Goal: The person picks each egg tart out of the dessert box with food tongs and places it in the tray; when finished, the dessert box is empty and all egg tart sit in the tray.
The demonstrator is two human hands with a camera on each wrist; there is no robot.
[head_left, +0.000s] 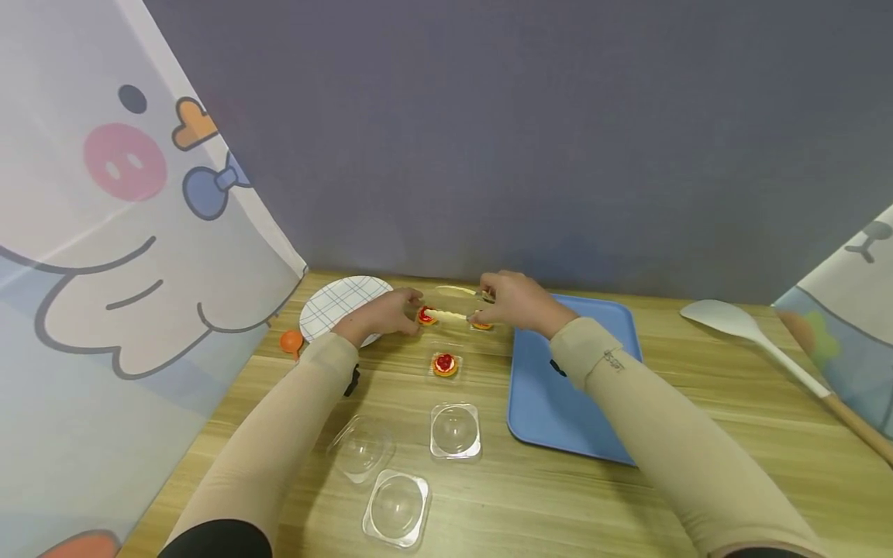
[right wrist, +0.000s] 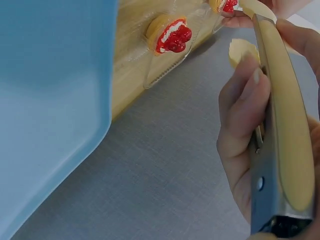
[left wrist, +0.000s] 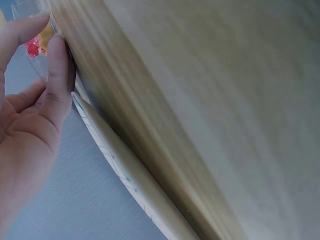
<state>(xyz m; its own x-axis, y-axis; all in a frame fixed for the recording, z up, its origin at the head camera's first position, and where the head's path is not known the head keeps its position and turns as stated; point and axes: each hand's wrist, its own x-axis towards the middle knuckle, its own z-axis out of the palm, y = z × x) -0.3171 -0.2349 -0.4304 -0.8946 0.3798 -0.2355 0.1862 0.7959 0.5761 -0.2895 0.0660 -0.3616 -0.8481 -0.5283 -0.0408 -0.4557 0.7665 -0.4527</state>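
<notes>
Tongs with yellow grips point(right wrist: 287, 115) and pale scalloped tips point(head_left: 446, 315) lie in my right hand point(head_left: 519, 302), its fingers and thumb curled round them. The tips stand apart, one close to a red-topped tart point(head_left: 427, 315) in a clear container. My left hand point(head_left: 394, 311) has its thumb and fingers around that container's edge; in the left wrist view the tart point(left wrist: 34, 46) is partly hidden behind the hand point(left wrist: 35, 105). Another tart point(right wrist: 172, 37) sits in a clear container below the tongs, and a third tart point(head_left: 445, 365) is nearer on the table.
A blue tray point(head_left: 558, 418) lies under and beside my right forearm. Clear empty container parts point(head_left: 455, 431) are in front. At the left are a checked round plate point(head_left: 335, 302) and an orange utensil point(head_left: 291, 341); at the far right, a large white spoon point(head_left: 725, 318). A grey wall stands behind.
</notes>
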